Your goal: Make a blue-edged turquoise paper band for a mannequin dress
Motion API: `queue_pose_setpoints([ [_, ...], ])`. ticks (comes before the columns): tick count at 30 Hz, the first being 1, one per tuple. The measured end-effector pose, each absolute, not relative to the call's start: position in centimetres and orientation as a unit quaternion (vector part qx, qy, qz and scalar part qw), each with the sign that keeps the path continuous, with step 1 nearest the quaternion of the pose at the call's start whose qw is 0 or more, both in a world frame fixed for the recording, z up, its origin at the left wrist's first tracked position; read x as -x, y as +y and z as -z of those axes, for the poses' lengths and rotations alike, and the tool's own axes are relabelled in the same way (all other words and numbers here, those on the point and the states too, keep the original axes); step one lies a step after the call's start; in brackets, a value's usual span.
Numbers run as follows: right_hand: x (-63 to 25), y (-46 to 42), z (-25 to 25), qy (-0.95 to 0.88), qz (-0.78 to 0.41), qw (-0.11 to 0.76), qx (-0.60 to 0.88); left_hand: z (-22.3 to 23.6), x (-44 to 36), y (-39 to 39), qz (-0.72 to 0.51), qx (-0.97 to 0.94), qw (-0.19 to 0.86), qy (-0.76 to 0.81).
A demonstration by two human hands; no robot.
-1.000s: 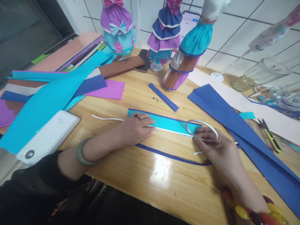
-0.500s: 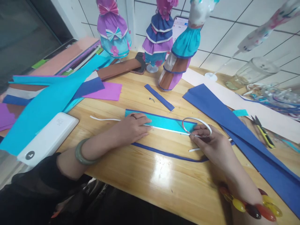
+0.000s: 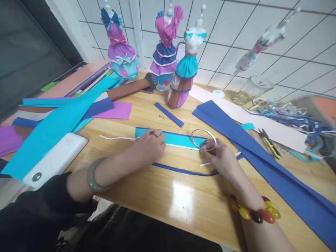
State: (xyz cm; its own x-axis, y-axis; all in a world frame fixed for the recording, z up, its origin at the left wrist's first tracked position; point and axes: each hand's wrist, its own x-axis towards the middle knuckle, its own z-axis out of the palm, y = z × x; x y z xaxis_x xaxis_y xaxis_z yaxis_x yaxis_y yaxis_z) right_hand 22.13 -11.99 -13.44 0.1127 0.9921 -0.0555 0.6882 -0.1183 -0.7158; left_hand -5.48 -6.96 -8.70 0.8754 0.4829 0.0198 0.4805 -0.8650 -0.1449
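A turquoise strip (image 3: 181, 140) with a dark blue upper border lies flat on the wooden table, a thin white strip (image 3: 210, 132) along its lower edge. My left hand (image 3: 151, 145) rests over its left part, fingers curled in; their tips are hidden. At its right end my right hand (image 3: 216, 152) pinches the white strip, which curls up in a loop above the fingers. The strip's other end trails out left of my left hand. Nearer me, a narrow dark blue strip (image 3: 181, 170) passes below both hands. A short white piece (image 3: 204, 164) shows beside my right hand.
Dress forms (image 3: 187, 70) in paper-like outfits stand at the back. Folded blue sheets (image 3: 252, 154) and a yellow-black cutter or scissors (image 3: 271, 144) lie right. A glass jar (image 3: 252, 90) stands behind. At left are coloured sheets (image 3: 60, 122) and a white power bank (image 3: 56, 157).
My left hand's fingers, laid out flat on the strip before, have curled in. My right hand keeps its pinch on the looped white strip. The view has tilted up and shifted right.
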Motion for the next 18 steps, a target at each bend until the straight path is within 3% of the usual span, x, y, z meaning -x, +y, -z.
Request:
queue_pose_setpoints([
  [8, -22.1, -11.9, 13.3, -0.623, -0.258, 0.270, 0.687, 12.1, -1.2, -7.8, 0.089, 0.975, 0.034, -0.200],
  [18, -22.8, -12.0, 13.6, -0.601, -0.302, 0.311, 0.671, 12.8, -1.5, -7.1, 0.104, 0.977, 0.016, -0.184],
])
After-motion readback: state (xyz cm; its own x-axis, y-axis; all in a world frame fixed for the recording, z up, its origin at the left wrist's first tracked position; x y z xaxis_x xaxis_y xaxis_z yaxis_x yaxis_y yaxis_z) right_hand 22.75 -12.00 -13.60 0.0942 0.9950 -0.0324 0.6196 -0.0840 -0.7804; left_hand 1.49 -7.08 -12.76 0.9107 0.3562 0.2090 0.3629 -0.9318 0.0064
